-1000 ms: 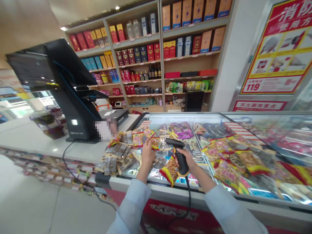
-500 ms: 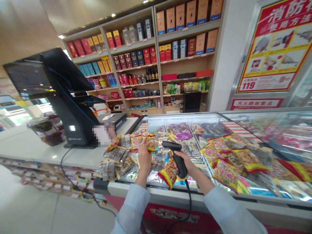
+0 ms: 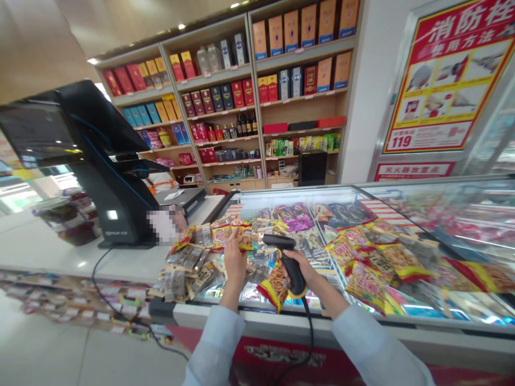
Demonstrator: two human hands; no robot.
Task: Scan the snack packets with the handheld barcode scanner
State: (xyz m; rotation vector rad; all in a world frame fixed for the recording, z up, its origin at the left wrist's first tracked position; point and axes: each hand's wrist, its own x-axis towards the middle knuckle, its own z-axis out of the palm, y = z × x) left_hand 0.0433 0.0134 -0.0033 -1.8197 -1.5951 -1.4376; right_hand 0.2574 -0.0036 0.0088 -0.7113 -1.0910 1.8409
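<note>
My left hand (image 3: 235,260) has its fingers closed on a red and yellow snack bag (image 3: 243,236) at the far side of a pile of bags. My right hand (image 3: 302,269) grips a black barcode scanner (image 3: 294,274) by its handle, its head pointing left toward that bag. Below the scanner, a second red and yellow snack bag (image 3: 274,287) lies close to the right hand's fingers, partly covered by them. Grey-brown packets (image 3: 175,283) with tan edges are heaped left of my left hand. The scanner's cable (image 3: 310,328) hangs over the front edge.
A glass-topped freezer (image 3: 330,268) bears the goods, with another heap of snack bags (image 3: 366,284) at right. On the white counter (image 3: 124,265) at left stand a black checkout screen (image 3: 120,198) and stacked tubs (image 3: 76,220). Shelves of boxes (image 3: 217,102) line the back.
The whole view has shifted slightly, so most things sit a little further left. Both hands keep nearly the same place, with the scanner still in the right one.
</note>
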